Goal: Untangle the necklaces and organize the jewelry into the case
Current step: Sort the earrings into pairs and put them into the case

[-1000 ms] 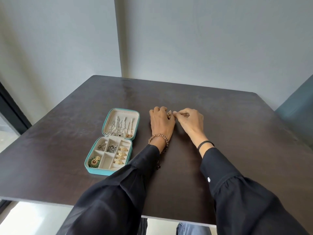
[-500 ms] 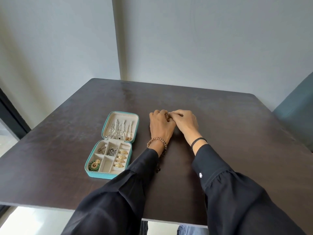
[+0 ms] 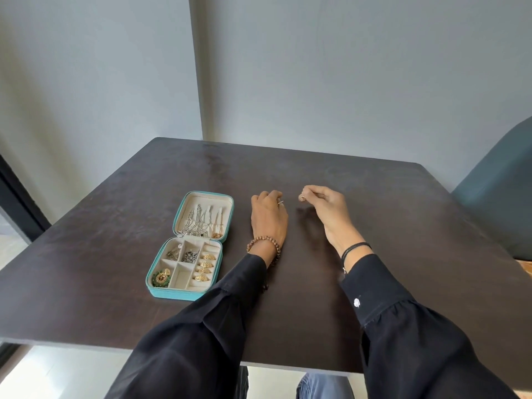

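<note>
A dark brown square wooden table carries everything. Left of the arms lies an open teal zip jewelry case with cream lining. Thin chain necklaces hang in its lid, and four gold filigree rings sit in the padded roll at the base's right side.

The left hand rests on the table just right of the case, fingers curled. Something small and silvery glints at its fingertips; I cannot tell whether it is held.

The right hand is lifted off the surface, pinching a small gold ring-like piece well apart from the case.

The step looks like stowing this piece. Next it must cross over the left hand and be pressed into the free slot at the roll's far end.
</note>
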`<state>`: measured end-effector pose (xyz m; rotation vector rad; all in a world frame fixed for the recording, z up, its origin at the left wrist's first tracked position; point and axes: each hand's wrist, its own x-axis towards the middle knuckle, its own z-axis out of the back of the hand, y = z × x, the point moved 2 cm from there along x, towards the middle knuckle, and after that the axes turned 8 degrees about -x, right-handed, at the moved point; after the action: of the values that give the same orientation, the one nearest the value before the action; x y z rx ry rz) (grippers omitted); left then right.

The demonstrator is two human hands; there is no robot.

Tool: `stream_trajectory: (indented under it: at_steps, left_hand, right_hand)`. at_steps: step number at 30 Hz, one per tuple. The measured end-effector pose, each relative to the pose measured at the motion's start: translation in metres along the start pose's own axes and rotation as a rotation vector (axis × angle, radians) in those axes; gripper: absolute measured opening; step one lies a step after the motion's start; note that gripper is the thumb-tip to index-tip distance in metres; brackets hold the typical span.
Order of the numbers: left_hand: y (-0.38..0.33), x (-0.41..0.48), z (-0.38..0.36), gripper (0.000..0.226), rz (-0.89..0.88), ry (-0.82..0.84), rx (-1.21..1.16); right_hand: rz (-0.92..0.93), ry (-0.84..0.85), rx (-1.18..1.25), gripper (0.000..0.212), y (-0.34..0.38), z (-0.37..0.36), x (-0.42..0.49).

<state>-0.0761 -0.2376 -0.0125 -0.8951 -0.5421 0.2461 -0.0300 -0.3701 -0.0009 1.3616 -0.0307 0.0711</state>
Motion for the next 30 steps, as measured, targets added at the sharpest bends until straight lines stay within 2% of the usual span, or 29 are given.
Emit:
stream_trajectory:
  at_steps: [3,8,13,17,20,30]
  left_hand:
    - [0.001,0.0,-0.002,0.029,-0.011,0.009,0.014]
    - [-0.005,-0.006,-0.001,0.029,-0.01,0.063,0.042]
    - [-0.021,-0.032,0.008,0.026,0.01,0.058,-0.065]
    - [-0.034,-0.054,0.021,0.016,0.109,0.057,-0.304]
    - [-0.046,-0.069,0.034,0.013,0.191,0.059,-0.537]
    - [-0.054,-0.11,0.077,0.012,0.395,0.258,-1.023]
  right_hand:
    - [0.006,-0.004,0.112,0.008,-0.006,0.016,-0.008]
    - [0.02,0.024,0.088,0.013,-0.007,0.023,-0.027]
    - [-0.064,0.02,0.103,0.012,-0.002,0.027,-0.047]
    - [-0.149,0.018,0.141,0.016,0.004,0.03,-0.066]
    - [-0.151,0.014,0.117,0.009,0.007,0.032,-0.082]
    - [-0.075,0.083,0.164,0.02,0.029,0.042,-0.149]
